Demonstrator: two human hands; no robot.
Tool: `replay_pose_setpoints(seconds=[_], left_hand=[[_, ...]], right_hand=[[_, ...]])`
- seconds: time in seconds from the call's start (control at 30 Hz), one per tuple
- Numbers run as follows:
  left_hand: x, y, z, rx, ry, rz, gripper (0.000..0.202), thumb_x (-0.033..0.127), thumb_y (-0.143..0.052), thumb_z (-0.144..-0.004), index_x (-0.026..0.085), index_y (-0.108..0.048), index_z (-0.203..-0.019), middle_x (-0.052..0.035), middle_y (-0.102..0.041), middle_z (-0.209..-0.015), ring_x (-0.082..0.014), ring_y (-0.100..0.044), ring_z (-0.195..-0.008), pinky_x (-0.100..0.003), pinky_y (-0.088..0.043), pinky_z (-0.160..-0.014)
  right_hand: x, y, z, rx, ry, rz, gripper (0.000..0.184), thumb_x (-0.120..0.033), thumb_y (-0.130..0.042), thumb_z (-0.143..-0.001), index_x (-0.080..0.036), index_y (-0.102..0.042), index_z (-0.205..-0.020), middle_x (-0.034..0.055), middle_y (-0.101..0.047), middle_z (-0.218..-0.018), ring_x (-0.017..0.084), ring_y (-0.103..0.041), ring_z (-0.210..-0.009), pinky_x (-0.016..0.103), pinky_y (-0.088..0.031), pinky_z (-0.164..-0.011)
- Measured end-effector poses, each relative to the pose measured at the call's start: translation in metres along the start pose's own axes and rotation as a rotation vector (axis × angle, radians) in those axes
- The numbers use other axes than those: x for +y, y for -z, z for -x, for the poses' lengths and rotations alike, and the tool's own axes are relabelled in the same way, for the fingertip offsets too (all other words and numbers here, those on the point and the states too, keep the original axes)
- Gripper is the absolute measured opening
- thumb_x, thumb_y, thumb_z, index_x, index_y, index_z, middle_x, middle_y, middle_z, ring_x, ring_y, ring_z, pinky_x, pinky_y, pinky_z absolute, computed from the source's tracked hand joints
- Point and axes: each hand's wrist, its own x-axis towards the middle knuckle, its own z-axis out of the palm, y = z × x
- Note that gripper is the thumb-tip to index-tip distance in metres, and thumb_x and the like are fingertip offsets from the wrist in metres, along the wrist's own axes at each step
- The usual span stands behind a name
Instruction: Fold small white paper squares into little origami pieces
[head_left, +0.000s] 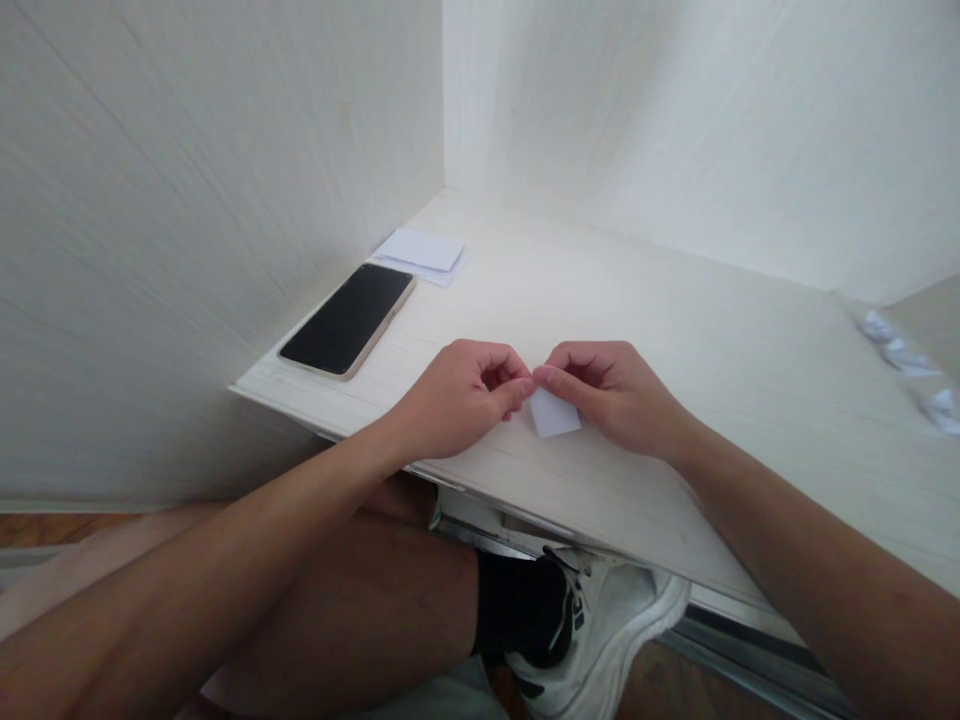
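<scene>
A small folded piece of white paper (555, 414) lies on the pale wooden shelf (675, 330), near its front edge. My left hand (457, 398) is curled, its thumb and fingertips pinching at the paper's upper left corner. My right hand (611, 392) is curled too, its fingers pressed on the paper's top edge and covering part of it. The fingertips of both hands meet above the paper.
A black phone (349, 320) lies face up at the shelf's left end, with a small stack of white paper sheets (421, 254) behind it. Crumpled white bits (907, 375) lie at the far right. Walls enclose the left and back. My knee and white shoe (600, 625) are below.
</scene>
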Motion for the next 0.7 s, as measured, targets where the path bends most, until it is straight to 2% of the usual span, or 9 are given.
replay_pose_setpoints(seconds=[0.1,0.17,0.33,0.53,0.7], left_hand=[[-0.001,0.003,-0.002,-0.007,0.108,0.062,0.018,0.018,-0.062,-0.093,0.015,-0.063,-0.075,0.0049,-0.058,-0.058,-0.005,-0.044,-0.039,-0.017,-0.032,-0.037],[-0.004,0.003,-0.002,-0.02,0.135,0.119,0.015,0.021,-0.063,-0.093,0.016,-0.063,-0.08,0.0049,-0.058,-0.061,-0.0052,-0.043,-0.037,-0.016,-0.03,-0.031],[-0.01,0.005,-0.003,-0.111,0.127,0.269,0.011,0.021,-0.067,-0.092,0.014,-0.066,-0.084,-0.0018,-0.068,-0.072,-0.0112,-0.061,-0.059,-0.017,-0.051,-0.039],[-0.009,0.005,-0.003,-0.123,0.14,0.206,0.016,0.015,-0.068,-0.089,0.014,-0.062,-0.073,0.0012,-0.064,-0.064,-0.0078,-0.053,-0.047,-0.016,-0.047,-0.035],[-0.009,0.008,-0.005,-0.181,0.157,0.219,0.017,0.016,-0.069,-0.087,0.015,-0.062,-0.072,0.0008,-0.064,-0.063,-0.0092,-0.055,-0.051,-0.015,-0.048,-0.036]], right_hand=[[-0.004,0.002,-0.001,-0.053,-0.016,0.034,0.036,-0.039,-0.06,-0.097,-0.018,-0.066,-0.068,-0.0044,-0.048,-0.059,0.01,-0.039,-0.056,0.027,-0.03,-0.053],[-0.006,0.003,-0.002,-0.054,-0.024,0.005,0.035,-0.038,-0.06,-0.096,-0.018,-0.065,-0.068,-0.0043,-0.049,-0.06,0.01,-0.04,-0.057,0.027,-0.03,-0.054],[-0.005,0.003,-0.003,-0.019,-0.015,-0.043,0.032,-0.039,-0.063,-0.095,-0.018,-0.069,-0.07,-0.0028,-0.056,-0.062,0.011,-0.044,-0.058,0.027,-0.033,-0.055],[-0.004,0.002,-0.003,-0.043,-0.1,-0.103,0.03,-0.042,-0.068,-0.09,-0.018,-0.074,-0.075,0.0008,-0.067,-0.067,0.012,-0.051,-0.06,0.027,-0.037,-0.055],[-0.007,0.003,-0.003,-0.061,-0.102,-0.066,0.028,-0.039,-0.069,-0.089,-0.017,-0.077,-0.075,0.0014,-0.068,-0.066,0.012,-0.051,-0.061,0.027,-0.037,-0.056]])
